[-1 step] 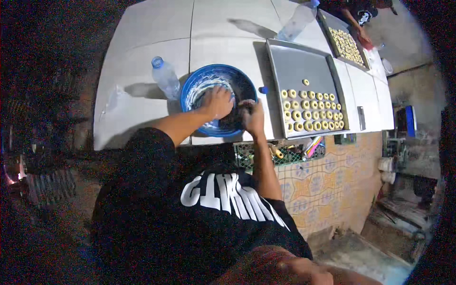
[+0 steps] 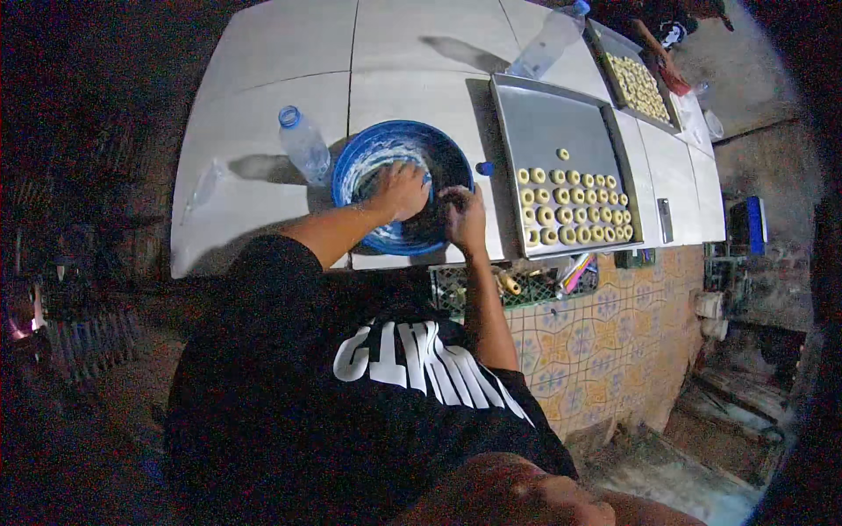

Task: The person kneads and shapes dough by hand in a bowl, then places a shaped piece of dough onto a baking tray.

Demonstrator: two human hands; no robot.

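A round blue basin (image 2: 340, 186) stands near the table's front edge, with white, floury smears on its inner wall. My left hand (image 2: 403, 191) reaches inside, back upward, fingers spread a little over the smeared left side; the fingertips are partly hidden. At the right rim, my right hand (image 2: 465, 215) has its floury fingers curled over the edge, gripping the basin. Whatever lies at the dark bottom is too shaded to make out. Right of the basin sits a metal baking tray (image 2: 557, 114) with rows of small pale dough rings (image 2: 567, 215).
A clear plastic bottle (image 2: 303, 149) stands left of the basin; another bottle (image 2: 548, 44) is behind the tray. A blue cap (image 2: 485, 168) and a phone (image 2: 665, 219) lie on the table. Another person's hand (image 2: 672, 74) is near a second filled tray (image 2: 640, 88).
The view has shifted very slightly. My right hand, blurred before, is sharper at the basin's rim; my left hand stays almost in the same place inside it.
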